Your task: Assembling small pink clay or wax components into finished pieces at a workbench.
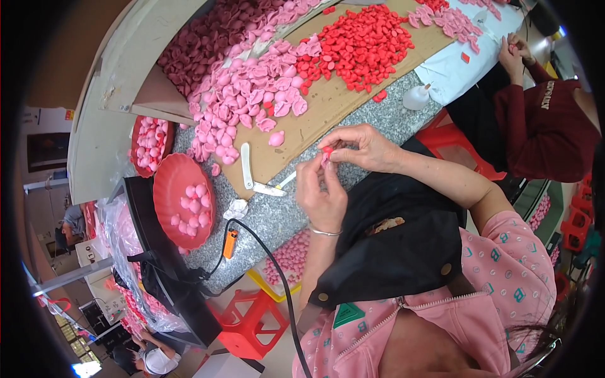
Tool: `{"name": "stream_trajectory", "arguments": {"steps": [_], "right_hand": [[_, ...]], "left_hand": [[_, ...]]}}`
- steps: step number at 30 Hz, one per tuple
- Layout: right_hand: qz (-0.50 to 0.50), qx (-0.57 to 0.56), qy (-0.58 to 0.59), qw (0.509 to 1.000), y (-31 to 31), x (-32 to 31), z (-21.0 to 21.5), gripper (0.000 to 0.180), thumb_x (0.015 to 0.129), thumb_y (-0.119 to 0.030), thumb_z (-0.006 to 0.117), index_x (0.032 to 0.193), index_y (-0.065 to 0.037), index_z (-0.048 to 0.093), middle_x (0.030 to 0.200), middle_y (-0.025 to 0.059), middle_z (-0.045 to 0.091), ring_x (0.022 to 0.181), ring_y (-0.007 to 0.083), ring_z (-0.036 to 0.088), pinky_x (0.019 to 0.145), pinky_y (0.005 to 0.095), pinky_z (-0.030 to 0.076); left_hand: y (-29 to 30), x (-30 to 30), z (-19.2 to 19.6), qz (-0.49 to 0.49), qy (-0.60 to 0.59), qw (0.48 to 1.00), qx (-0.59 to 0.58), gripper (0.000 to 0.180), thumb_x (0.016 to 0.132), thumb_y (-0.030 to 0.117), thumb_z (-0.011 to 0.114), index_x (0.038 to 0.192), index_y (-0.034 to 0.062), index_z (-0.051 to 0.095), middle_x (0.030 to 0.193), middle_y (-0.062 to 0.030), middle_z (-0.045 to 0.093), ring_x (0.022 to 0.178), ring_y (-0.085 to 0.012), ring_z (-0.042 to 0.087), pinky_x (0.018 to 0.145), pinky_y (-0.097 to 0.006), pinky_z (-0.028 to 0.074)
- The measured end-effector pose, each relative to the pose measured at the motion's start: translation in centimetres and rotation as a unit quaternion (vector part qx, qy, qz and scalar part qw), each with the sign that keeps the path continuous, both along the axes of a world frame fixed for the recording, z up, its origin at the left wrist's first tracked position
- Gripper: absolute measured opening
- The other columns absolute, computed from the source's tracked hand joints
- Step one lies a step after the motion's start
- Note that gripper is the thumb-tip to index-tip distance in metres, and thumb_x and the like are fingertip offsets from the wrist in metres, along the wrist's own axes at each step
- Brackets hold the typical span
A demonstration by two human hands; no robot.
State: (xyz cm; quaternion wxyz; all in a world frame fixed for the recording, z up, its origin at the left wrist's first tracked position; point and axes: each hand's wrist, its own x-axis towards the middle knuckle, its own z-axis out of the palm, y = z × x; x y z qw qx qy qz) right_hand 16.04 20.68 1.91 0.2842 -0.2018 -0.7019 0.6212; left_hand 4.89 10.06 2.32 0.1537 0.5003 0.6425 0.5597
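Both hands pinched — one red-pink piece

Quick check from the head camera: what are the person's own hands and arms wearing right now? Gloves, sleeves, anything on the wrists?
No gloves: both the left hand and the right hand are bare, and the forearms are uncovered. A thin silver bangle circles the left wrist. The right arm comes out of a pink sleeve printed with small teal shapes. No watch or ring is visible.

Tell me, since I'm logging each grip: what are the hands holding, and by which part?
Both the left hand and right hand pinch one small red-and-pink petal piece between their fingertips; the exact part gripped cannot be told.
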Motion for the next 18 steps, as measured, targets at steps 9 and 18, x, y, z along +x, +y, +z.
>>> {"name": "stream_trajectory", "arguments": {"steps": [9,18], "right_hand": [[0.064,-0.061,0.022,0.996,0.3,0.2,-0.3,0.021,0.087,-0.005,0.061,0.106,0.003,0.060,0.087,0.0066,0.066,0.077,0.0091,0.062,0.071,0.0246,0.052],[0.054,-0.162,0.059,0.984,0.1,0.2,-1.6,0.022,0.090,-0.004,0.058,0.112,0.001,0.057,0.093,0.0059,0.063,0.081,0.0115,0.062,0.073,0.0267,0.053]], "left_hand": [[-0.4,-0.3,-0.8,-0.050,-0.252,0.966,-0.012,0.013,0.089,-0.004,0.055,0.102,-0.0046,0.054,0.086,-0.0058,0.058,0.075,-0.0108,0.061,0.069,-0.022,0.052],[0.3,-1.4,-1.4,-0.109,-0.332,0.937,-0.022,0.016,0.090,-0.001,0.056,0.106,-0.0041,0.055,0.093,-0.0101,0.064,0.079,-0.0127,0.062,0.072,-0.024,0.052]]}}
